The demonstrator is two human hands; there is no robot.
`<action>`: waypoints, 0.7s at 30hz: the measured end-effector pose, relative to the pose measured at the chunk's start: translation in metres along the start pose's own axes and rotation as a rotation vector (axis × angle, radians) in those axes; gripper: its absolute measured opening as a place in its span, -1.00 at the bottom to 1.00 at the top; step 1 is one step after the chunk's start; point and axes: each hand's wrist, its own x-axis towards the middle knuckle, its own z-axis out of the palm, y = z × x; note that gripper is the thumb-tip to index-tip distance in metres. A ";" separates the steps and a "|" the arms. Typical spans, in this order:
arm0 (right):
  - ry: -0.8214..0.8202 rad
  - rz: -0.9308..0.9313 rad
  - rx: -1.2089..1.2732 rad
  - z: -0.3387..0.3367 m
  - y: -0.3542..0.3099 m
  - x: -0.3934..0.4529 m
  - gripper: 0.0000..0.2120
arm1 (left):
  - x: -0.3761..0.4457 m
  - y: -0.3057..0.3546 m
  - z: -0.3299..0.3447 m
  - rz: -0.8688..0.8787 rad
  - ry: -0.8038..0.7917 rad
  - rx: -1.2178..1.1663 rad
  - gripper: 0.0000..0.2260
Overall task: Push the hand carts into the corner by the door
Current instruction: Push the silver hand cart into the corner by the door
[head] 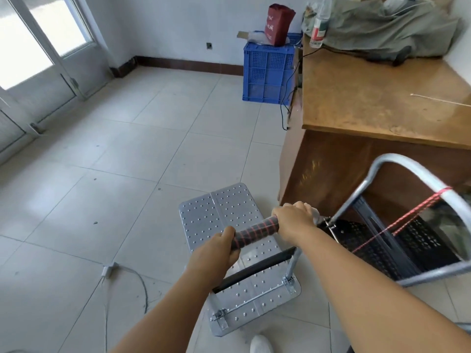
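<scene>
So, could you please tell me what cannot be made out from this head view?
- Hand cart wheels: hidden beneath its deck.
- Second cart: cut off by the right edge.
- Handle ends: covered by the left hand and right hand.
- Bottle label: too small.

The hand cart's deck (229, 225) is silver metal dotted with rows of raised studs; its handle grip (254, 231) is black, banded with red; the crate (267, 72) is bright blue with a mesh pattern; the bag (279, 24) is dark red; the desk (369, 98) is brown wood; the floor (114, 161) is pale grey tile.
</scene>
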 end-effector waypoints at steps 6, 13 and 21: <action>-0.027 -0.088 -0.019 -0.019 -0.004 0.053 -0.70 | 0.040 -0.010 -0.015 -0.079 0.032 0.006 -0.77; -0.048 -0.200 -0.046 -0.038 -0.012 0.110 -0.72 | 0.073 -0.017 -0.025 -0.178 0.075 -0.020 -0.77; -0.053 -0.319 -0.123 -0.058 -0.047 0.179 -0.77 | 0.105 -0.041 -0.042 -0.302 0.121 -0.097 -0.78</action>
